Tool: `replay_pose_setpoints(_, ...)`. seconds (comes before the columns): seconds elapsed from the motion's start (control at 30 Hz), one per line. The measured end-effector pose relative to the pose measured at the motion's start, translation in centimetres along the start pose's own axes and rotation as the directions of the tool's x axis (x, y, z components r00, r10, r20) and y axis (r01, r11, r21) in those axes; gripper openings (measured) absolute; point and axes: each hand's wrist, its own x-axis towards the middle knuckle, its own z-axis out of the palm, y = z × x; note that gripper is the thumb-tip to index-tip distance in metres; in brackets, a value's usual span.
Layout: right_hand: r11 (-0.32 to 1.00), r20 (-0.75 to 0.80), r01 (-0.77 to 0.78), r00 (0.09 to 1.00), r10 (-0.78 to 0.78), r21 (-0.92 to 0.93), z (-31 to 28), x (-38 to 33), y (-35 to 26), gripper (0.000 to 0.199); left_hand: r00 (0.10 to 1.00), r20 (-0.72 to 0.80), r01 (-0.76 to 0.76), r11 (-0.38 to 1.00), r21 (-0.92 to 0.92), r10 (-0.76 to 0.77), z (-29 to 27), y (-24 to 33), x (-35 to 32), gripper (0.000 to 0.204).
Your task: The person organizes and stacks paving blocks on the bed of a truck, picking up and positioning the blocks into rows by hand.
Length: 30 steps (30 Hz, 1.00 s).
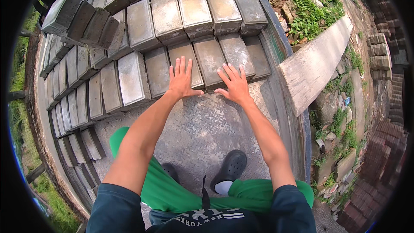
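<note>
Both my arms reach forward over stepped rows of grey concrete paving blocks. My left hand (pixel 183 78) is spread, palm down, over the near end of a block (pixel 178 51) in the lowest row. Its thumb points inward to the right. My right hand (pixel 235 84) is spread too, its fingers over a whitish block (pixel 235 49) to the right. Between the hands lies another paving block (pixel 208 58), with both thumbs near its front edge. Neither hand grips anything. Whether the palms press on the blocks or hover just above, I cannot tell.
A stack of blocks (pixel 92 23) rises at the left. Underfoot is a metal tread-plate bed (pixel 194 125) with a raised side rail (pixel 280 56). Beyond it, a wooden plank (pixel 317 67) leans at the right. Reddish bricks (pixel 379 168) are piled farther right; smaller blocks (pixel 82 146) lie lower left.
</note>
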Motion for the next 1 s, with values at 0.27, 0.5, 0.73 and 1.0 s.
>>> replay_pose_setpoints(0.27, 0.992, 0.022, -0.007, 1.000, 0.010, -0.122, 0.4, -0.1, -0.9, 0.070, 0.999, -0.026, -0.028, 0.998, -0.059, 0.026, 0.8, 0.0, 0.2, 0.130)
replay_pose_setpoints(0.5, 0.993, 0.009, -0.008, 1.000, 0.010, -0.119, 0.4, 1.0, -2.1, 0.071, 0.996, -0.020, -0.083, 0.996, -0.015, 0.083, -1.3, -1.6, 0.3, 0.123)
replay_pose_setpoints(0.73, 0.943, 0.402, -0.146, 0.877, 0.263, -0.298, -3.5, 5.0, -7.4, 0.053, 0.994, 0.012, -0.102, 0.962, -0.255, 0.109, -6.3, -2.7, -3.9, 0.084)
replay_pose_setpoints(1.0, 0.944, 0.106, -0.164, 0.985, 0.139, 0.287, -9.1, 26.0, -19.3, 0.042, 0.541, -0.818, -0.100, 0.951, -0.293, -0.195, -17.0, -17.0, -12.9, 0.041)
